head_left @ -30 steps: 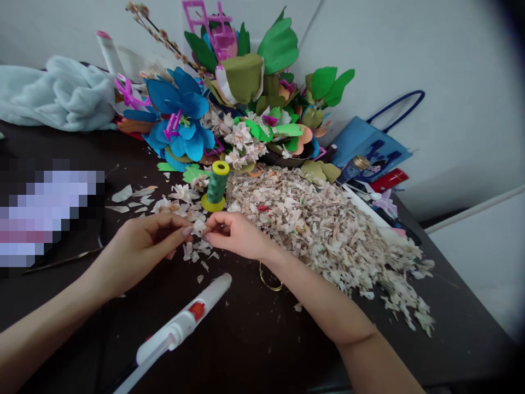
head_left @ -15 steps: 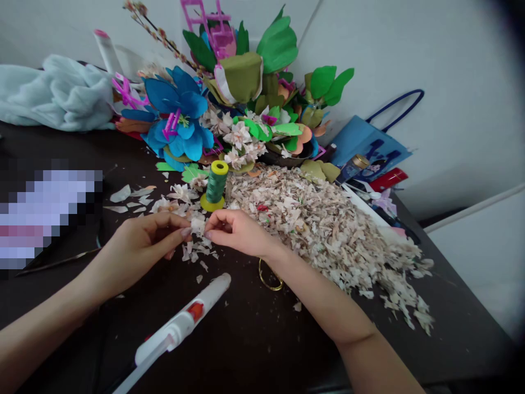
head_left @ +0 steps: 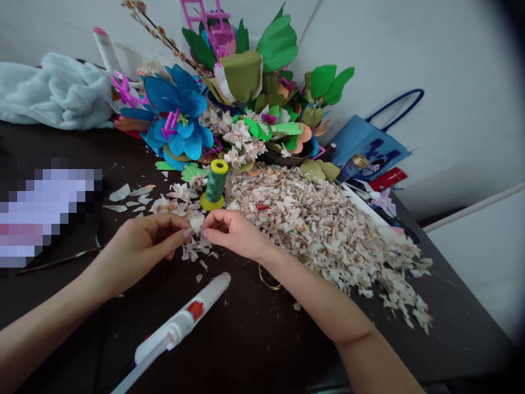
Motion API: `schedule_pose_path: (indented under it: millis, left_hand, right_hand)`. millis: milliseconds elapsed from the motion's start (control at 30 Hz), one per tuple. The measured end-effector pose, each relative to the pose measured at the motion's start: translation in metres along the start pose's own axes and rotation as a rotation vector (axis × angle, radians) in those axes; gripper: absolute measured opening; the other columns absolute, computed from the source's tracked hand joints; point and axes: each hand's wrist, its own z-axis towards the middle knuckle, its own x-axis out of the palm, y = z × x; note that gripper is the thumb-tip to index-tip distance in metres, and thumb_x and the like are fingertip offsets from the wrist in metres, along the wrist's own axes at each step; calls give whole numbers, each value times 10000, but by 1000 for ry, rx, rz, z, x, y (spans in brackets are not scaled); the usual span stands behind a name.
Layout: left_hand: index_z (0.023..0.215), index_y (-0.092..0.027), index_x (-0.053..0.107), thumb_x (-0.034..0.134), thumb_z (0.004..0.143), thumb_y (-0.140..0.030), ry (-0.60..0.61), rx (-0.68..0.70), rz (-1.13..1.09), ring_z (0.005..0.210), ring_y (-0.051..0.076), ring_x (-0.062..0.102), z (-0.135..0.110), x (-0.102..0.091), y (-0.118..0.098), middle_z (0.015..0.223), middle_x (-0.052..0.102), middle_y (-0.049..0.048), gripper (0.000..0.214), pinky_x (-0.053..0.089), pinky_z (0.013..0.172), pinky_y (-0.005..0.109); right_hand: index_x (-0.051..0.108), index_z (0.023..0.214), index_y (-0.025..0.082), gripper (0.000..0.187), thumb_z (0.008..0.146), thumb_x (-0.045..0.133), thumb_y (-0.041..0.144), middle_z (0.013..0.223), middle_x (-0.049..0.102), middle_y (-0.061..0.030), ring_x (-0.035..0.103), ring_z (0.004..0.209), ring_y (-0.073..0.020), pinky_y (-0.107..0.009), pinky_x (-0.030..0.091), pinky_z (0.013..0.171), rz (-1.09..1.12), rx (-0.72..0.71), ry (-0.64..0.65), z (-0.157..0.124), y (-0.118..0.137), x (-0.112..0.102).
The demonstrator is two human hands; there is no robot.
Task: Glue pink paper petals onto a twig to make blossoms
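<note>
Currently, pale paper scrap [head_left: 197, 222] pinched between left hand [head_left: 139, 243] and right hand [head_left: 235, 235]; risk of tearing from overtight grip, or loss into scrap heap [head_left: 324, 235] if dropped.

The right hand [head_left: 233, 235] was moved closer to the left hand [head_left: 139, 241], and the small white petal [head_left: 197, 223] is now held between them.

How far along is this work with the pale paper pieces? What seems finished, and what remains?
Done: pale blossoms stand assembled beside the blue flower. In hand: the left hand and right hand pinch one small pale piece. Left: a large loose heap of scraps lies on the dark table.
</note>
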Motion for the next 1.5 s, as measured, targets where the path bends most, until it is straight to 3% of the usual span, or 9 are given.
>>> schedule_pose_path:
  millis: [467,1500]
  left_hand:
    - [864,-210,630,566,760,-552,9,-10,14,461,115,472,-1,0,0,489,543,-53,363,350,454,220]
    - [872,-215,639,553,802,-493,5,47,-14,476,94,486,1,0,4,508,547,-64,299,362,468,201]
  right_hand:
    - [574,793,170,134,757,671,256,712,535,26,484,640,-97,-246,403,618,25,3,-21,0,5,-2]
    - [548,750,164,81,766,605,220,688,515,29,458,621,-93,-243,365,585,-46,-56,33,-1,6,-5]
